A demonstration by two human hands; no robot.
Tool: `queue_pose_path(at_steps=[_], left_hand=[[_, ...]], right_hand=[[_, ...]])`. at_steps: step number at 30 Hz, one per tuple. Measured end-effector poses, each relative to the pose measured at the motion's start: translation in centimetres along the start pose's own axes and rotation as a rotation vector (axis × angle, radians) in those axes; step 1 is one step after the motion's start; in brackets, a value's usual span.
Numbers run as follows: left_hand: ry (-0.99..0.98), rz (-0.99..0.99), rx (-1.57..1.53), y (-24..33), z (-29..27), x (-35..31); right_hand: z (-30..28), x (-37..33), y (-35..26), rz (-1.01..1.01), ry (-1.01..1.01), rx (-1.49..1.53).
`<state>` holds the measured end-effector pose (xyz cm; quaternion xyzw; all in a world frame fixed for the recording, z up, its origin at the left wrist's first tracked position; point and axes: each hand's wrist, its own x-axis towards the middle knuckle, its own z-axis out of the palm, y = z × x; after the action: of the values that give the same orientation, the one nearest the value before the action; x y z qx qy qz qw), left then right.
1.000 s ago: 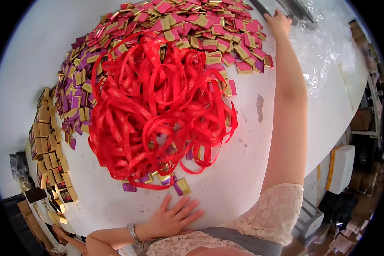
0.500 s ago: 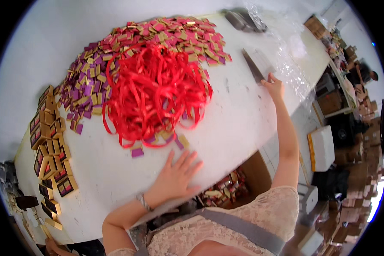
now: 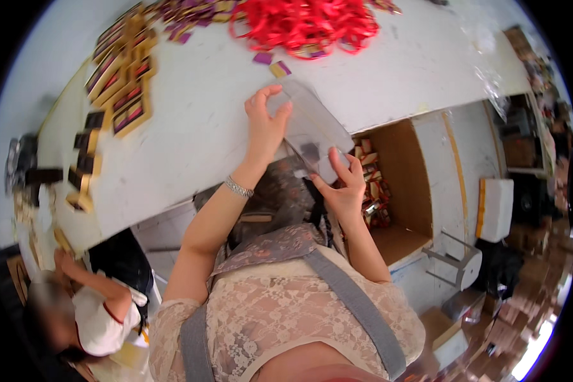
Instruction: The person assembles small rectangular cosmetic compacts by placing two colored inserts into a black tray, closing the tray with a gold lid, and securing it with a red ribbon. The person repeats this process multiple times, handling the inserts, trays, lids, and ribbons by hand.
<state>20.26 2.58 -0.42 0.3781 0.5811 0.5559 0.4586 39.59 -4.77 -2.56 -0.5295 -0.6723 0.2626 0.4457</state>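
Observation:
Tilted over the table's front edge is a rectangular clear plastic box (image 3: 318, 114), see-through and seemingly flattened, with a darker patch near its lower end. My right hand (image 3: 345, 191) pinches its near right corner between thumb and fingers. On its far left edge are the thumb and bent forefinger of my left hand (image 3: 264, 124), which wears a metal bracelet. Just beyond the box lie two small cards, a purple one (image 3: 263, 58) and a gold-and-purple one (image 3: 280, 69). A heap of red ribbon (image 3: 305, 25) is farther back, partly cut off by the view.
Stacked gold boxes (image 3: 121, 83) line the left of the white table (image 3: 191, 114). A cardboard carton (image 3: 401, 191) with several small packs stands below the table edge at my right, near a grey stool (image 3: 468, 267). Another person (image 3: 102, 305) sits at the lower left.
The clear plastic box has come from the far right of the table to its front edge with my right hand. My left hand has lifted from the tabletop to the box. The view has tipped downward.

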Motion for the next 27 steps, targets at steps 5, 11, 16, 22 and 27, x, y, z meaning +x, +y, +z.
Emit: queue_pose_path(at_steps=[5, 11, 16, 22, 27], left_hand=[[0.210, 0.018, -0.216, 0.3, -10.4, -3.4], [0.497, 0.123, -0.085, -0.4, -12.8, -6.3], [0.587, 0.320, -0.160, -0.9, -11.0, -6.8], [0.687, 0.842, -0.187, 3.5, -13.0, -8.9], [-0.271, 0.001, -0.719, 6.3, -17.8, -12.6]], right_hand=[[2.3, 1.3, -4.8, -0.182, -0.466, 0.072], [8.2, 9.4, -4.8, -0.184, -0.684, -0.133], [10.8, 7.5, -9.4, 0.044, -0.885, 0.086], [7.0, 7.0, -14.4, 0.048, -0.954, 0.421], [6.9, 6.9, -13.8, -1.472, -0.306, 0.003]])
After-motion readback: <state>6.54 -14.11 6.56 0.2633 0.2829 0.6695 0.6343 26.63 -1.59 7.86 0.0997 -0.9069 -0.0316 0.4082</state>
